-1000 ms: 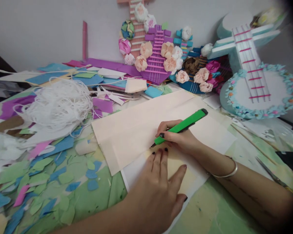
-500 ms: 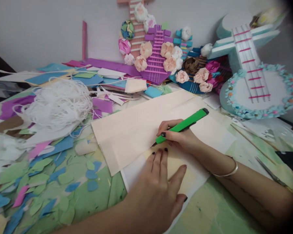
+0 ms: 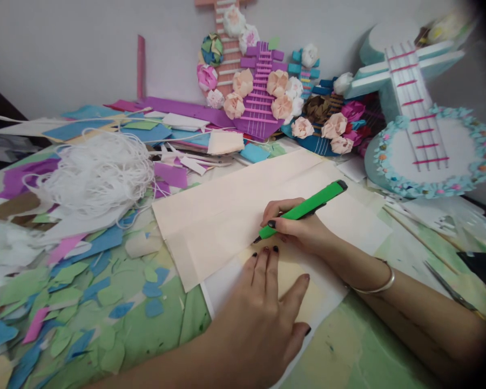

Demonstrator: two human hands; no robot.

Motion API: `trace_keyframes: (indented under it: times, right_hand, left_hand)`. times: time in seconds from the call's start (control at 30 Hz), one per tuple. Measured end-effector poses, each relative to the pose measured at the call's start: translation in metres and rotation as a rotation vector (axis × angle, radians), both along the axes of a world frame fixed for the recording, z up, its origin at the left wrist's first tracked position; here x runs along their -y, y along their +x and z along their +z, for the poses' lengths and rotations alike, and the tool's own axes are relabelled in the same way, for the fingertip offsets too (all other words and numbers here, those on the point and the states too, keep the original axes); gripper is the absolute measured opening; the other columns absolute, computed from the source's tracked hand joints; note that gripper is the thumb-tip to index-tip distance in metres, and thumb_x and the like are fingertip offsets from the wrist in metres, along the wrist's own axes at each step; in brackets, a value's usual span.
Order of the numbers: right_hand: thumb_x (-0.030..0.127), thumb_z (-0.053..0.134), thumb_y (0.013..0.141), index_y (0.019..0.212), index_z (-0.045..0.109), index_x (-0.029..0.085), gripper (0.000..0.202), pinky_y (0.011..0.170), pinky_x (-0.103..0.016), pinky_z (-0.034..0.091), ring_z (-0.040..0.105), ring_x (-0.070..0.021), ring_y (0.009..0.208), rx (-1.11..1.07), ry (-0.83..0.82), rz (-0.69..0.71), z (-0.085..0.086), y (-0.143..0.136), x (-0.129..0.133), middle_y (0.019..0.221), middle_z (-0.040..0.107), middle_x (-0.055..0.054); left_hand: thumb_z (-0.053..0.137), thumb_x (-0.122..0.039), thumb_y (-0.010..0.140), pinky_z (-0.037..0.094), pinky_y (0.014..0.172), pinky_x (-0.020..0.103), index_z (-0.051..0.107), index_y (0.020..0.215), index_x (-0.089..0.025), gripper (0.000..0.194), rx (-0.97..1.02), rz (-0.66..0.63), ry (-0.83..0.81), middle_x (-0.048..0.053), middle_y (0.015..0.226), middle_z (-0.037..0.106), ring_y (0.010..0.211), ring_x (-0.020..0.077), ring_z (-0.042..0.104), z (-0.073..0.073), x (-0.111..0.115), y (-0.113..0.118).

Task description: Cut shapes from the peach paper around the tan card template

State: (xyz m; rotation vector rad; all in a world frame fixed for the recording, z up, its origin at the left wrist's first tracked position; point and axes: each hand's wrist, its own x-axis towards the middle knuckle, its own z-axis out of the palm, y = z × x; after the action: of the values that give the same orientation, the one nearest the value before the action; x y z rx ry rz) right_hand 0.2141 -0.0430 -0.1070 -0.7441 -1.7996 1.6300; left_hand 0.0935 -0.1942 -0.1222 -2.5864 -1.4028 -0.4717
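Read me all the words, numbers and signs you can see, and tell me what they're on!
There are none that can be read.
The green cutter in the right hand: no readable lettering on the side that shows.
The white scraps at the right: small dark marks, too blurred to tell if they are writing.

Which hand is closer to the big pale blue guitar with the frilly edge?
Right. The right hand, holding the green cutter, is below and left of the guitar in the picture; the left hand, on the white sheet, is farther away.
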Motion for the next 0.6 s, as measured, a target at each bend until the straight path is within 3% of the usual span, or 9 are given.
trace_keyframes:
  times: [0.4,0.6]
  right_hand:
    - [0.025,0.069,0.075,0.071,0.069,0.011,0.015,0.041,-0.019,0.031,0.043,-0.0054,0.045,-0.024,-0.033,0.016,0.0001,0.0001,0.001,0.068,0.064,-0.004]
    - [0.02,0.067,0.074,0.073,0.069,0.01,0.01,0.043,-0.019,0.033,0.046,-0.0061,0.047,-0.011,0.004,0.047,0.0013,0.0,0.0004,0.07,0.065,-0.005]
  left_hand:
    - [0.038,-0.049,0.094,0.048,0.09,0.052,0.049,0.136,-0.015,0.055,0.009,0.002,0.002,0.032,0.127,0.054,0.122,0.0438,0.047,0.0002,-0.0007,-0.0005]
    - [0.039,-0.05,0.093,0.048,0.091,0.052,0.047,0.137,-0.014,0.058,-0.007,0.003,-0.009,0.028,0.126,0.056,0.122,0.0413,0.049,0.0021,-0.0007,-0.0004]
